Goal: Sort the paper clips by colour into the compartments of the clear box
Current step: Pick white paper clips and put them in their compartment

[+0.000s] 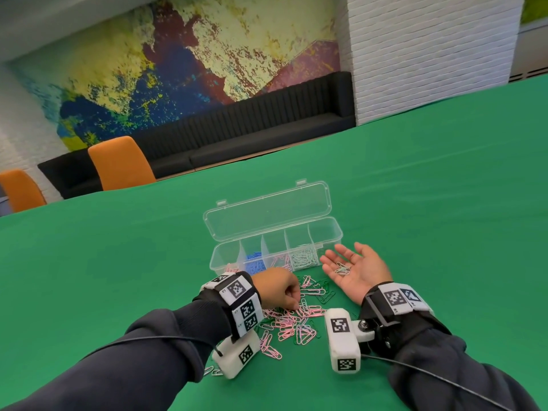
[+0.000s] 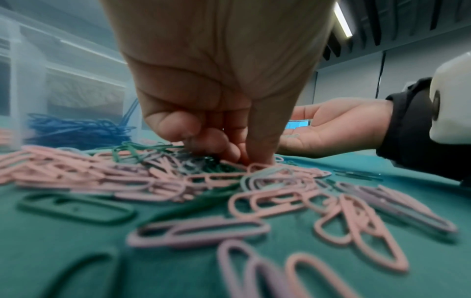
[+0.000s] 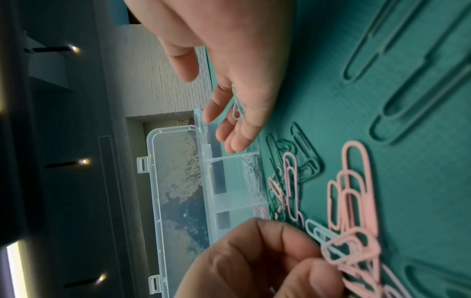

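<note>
A clear box (image 1: pixel 326 232) stands open on the green table, lid tipped back. Its compartments hold blue clips (image 1: pixel 255 262), pink clips (image 1: pixel 280 261) and white clips (image 1: pixel 305 258). In front of it lies a mixed pile (image 1: pixel 296 321) of mostly pink and green paper clips. My left hand (image 1: pixel 292 302) reaches down into the pile, its thumb and fingertips (image 2: pixel 254 159) pinching a pale clip (image 3: pixel 314 231) at the pile's far edge. My right hand (image 1: pixel 348 268) rests palm up beside the box's right end, fingers relaxed, with a few white clips (image 1: pixel 342 269) lying on the palm.
The green cloth (image 1: pixel 415 203) stretches far to the right and back. Two orange chairs (image 1: pixel 121 164) and a black bench (image 1: pixel 237 137) stand beyond the table's far left edge. A couple of stray clips (image 1: pixel 212 370) lie near my left wrist camera.
</note>
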Demonstrator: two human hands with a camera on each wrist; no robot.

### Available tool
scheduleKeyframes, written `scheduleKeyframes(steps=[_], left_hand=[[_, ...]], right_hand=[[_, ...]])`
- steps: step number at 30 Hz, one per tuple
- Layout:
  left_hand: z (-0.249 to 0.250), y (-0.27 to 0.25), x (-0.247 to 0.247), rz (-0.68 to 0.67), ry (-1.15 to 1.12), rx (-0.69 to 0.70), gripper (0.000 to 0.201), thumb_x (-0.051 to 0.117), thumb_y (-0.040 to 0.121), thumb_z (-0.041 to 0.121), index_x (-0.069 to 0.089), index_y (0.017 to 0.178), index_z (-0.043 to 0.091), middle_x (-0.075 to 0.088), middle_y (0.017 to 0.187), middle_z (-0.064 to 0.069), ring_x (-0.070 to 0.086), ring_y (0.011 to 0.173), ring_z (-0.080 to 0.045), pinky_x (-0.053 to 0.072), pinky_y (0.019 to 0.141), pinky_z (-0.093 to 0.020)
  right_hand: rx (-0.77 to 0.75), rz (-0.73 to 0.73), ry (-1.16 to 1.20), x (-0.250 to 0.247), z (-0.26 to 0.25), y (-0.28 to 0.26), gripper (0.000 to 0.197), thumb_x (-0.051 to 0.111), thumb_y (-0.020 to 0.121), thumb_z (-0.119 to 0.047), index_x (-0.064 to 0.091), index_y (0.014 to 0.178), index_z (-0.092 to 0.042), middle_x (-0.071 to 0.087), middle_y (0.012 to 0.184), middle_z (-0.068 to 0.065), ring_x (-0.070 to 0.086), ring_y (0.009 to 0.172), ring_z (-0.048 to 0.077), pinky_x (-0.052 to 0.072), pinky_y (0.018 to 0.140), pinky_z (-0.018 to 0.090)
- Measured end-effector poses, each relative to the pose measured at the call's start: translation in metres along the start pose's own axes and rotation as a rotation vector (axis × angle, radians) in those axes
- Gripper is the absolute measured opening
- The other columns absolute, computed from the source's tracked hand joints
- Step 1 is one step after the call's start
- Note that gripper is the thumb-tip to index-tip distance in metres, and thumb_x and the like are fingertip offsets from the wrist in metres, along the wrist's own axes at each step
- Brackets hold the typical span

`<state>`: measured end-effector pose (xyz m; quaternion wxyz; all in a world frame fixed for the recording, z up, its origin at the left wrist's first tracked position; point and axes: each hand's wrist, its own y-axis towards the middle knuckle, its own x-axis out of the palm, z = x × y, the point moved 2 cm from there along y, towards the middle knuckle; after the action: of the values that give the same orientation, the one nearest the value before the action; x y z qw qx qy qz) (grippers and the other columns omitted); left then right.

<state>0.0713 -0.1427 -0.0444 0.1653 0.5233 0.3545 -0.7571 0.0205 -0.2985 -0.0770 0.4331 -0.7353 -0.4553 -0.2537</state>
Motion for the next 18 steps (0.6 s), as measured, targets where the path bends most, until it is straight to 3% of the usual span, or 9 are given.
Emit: scheduleKeyframes(steps=[2,5,8,11,13,16,18], left_hand=[[0.001,0.001,0.001,-0.018,-0.003,0.001,0.015,0.064,0.088,0.02,0.064,0.097,0.008,0.068,0.095,-0.003,0.055,0.076,-0.007,0.047,0.075,-0.018],[0.001,0.0,0.0,-0.025,0.017,0.004,0.01,0.064,0.088,0.021,0.061,0.092,0.012,0.057,0.075,0.01,0.051,0.068,-0.003,0.042,0.065,-0.012],[0.002,-0.002,-0.009,0.039,0.051,0.015,0.011,0.061,0.09,0.02,0.061,0.094,0.01,0.053,0.076,0.009,0.051,0.074,-0.01,0.038,0.062,-0.01],[0.008,-0.004,-0.024,0.195,0.003,0.066,0.005,0.059,0.091,0.018,0.055,0.088,0.016,0.052,0.076,0.011,0.047,0.066,-0.002,0.037,0.057,-0.007],[0.015,-0.004,-0.034,0.379,-0.141,0.104,0.007,0.059,0.091,0.017,0.053,0.088,0.018,0.052,0.077,0.013,0.047,0.064,0.002,0.038,0.057,-0.005],[0.022,-0.005,-0.043,0.627,-0.429,0.151,0.014,0.06,0.09,0.014,0.051,0.099,0.019,0.059,0.088,0.008,0.057,0.067,-0.012,0.048,0.064,-0.019],[0.021,-0.009,-0.042,0.67,-0.508,0.142,0.017,0.059,0.09,0.013,0.051,0.104,0.02,0.06,0.093,0.007,0.062,0.074,-0.019,0.051,0.07,-0.024]], right_hand=[[0.009,-0.006,-0.019,0.0,0.001,-0.001,0.037,0.033,0.1,-0.029,0.056,0.087,-0.002,0.058,0.092,0.018,0.058,0.087,0.031,0.043,0.09,0.041],[0.03,-0.014,-0.051,0.0,0.003,-0.001,0.038,0.033,0.1,-0.028,0.056,0.086,-0.002,0.059,0.09,0.018,0.059,0.086,0.031,0.046,0.082,0.04],[0.055,-0.023,-0.085,0.001,0.004,0.0,0.038,0.032,0.099,-0.028,0.056,0.085,-0.002,0.058,0.088,0.018,0.058,0.085,0.031,0.045,0.079,0.039],[0.083,-0.028,-0.116,0.003,0.006,0.0,0.037,0.032,0.099,-0.026,0.056,0.085,-0.001,0.058,0.088,0.019,0.057,0.084,0.032,0.045,0.077,0.04],[0.104,-0.035,-0.123,0.004,0.007,-0.001,0.037,0.033,0.099,-0.026,0.055,0.085,-0.001,0.057,0.088,0.021,0.057,0.084,0.033,0.045,0.075,0.041],[0.124,-0.044,-0.115,0.005,0.007,-0.004,0.036,0.033,0.099,-0.025,0.054,0.085,0.0,0.055,0.088,0.021,0.056,0.083,0.034,0.045,0.076,0.041],[0.13,-0.051,-0.105,0.005,0.006,-0.005,0.036,0.032,0.099,-0.026,0.054,0.085,0.0,0.055,0.088,0.021,0.055,0.083,0.034,0.044,0.077,0.041]])
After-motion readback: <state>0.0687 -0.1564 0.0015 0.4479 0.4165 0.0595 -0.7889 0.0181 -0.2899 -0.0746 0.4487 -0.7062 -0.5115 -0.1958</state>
